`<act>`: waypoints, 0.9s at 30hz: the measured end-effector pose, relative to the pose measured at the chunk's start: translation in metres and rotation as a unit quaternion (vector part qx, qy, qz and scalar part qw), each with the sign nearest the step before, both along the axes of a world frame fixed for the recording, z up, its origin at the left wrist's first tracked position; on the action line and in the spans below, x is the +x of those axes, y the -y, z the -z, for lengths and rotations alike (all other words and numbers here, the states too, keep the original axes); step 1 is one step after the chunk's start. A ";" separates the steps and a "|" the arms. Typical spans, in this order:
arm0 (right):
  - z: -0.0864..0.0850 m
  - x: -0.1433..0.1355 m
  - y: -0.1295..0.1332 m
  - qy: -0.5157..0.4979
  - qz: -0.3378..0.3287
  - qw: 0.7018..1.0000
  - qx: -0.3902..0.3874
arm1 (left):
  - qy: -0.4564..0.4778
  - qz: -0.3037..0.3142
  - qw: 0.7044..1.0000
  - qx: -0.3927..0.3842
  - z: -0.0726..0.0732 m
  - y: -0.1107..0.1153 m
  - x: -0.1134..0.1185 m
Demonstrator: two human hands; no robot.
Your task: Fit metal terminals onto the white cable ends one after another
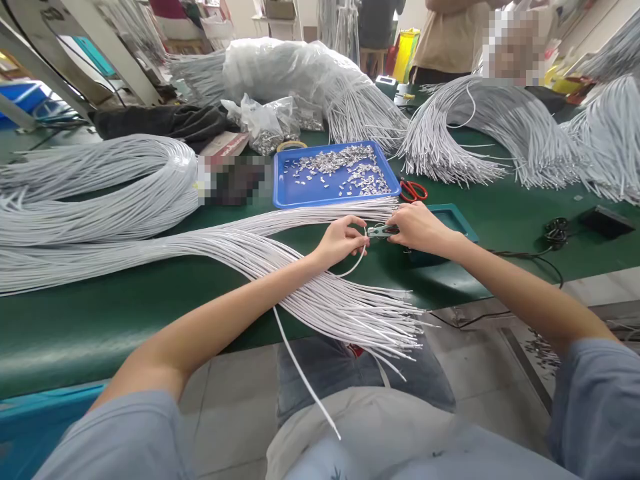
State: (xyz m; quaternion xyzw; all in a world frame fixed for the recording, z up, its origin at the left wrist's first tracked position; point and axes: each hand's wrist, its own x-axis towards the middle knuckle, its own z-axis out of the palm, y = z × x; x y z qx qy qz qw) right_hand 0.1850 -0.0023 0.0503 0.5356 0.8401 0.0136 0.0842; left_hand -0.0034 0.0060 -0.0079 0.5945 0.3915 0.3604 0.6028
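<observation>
Nearest to the camera is the grey-blue clothing (400, 443) of the person, with both bare forearms reaching forward over the green worktop (240, 327). At the middle of the scene, the left hand (347, 239) pinches one white cable (356, 267) between the thumb and the fingers, and this cable bends down in a loop on the near side. Just to the right, the right hand (411, 228) is folded around the handles of small pliers (381, 231). Their nose points left, to the cable at the left fingertips; whether it grips the cable, I cannot tell.

Under the left forearm lies a bundle of white cables (345, 303), spread like a fan, whose ends pass over the near edge of the worktop. One loose cable (303, 373) hangs lower than the others.

Beyond the hands is a blue tray (305, 193) with many small metal pieces (345, 160). Red-handled scissors (414, 192) lie beside its right side, and a dark green tray (457, 219) is partly behind the right hand. To the left rests a big grey cable coil (125, 170). Farther away are plastic bags (267, 127), a plastic-wrapped bundle (285, 70) and, on the far right, more bent cable bundles (450, 130). Behind them stands another person in a beige top (445, 40).
</observation>
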 end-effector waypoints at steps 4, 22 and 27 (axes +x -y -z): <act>0.003 0.001 -0.001 0.017 -0.003 1.000 0.008 | -0.024 0.004 0.999 0.021 0.003 -0.002 0.002; 0.017 0.012 -0.007 -0.036 -0.024 0.998 0.055 | -0.034 0.000 0.999 -0.006 0.004 -0.002 0.007; 0.011 0.029 -0.006 -0.088 -0.010 0.992 0.092 | -0.025 0.006 0.999 -0.018 0.004 -0.001 0.005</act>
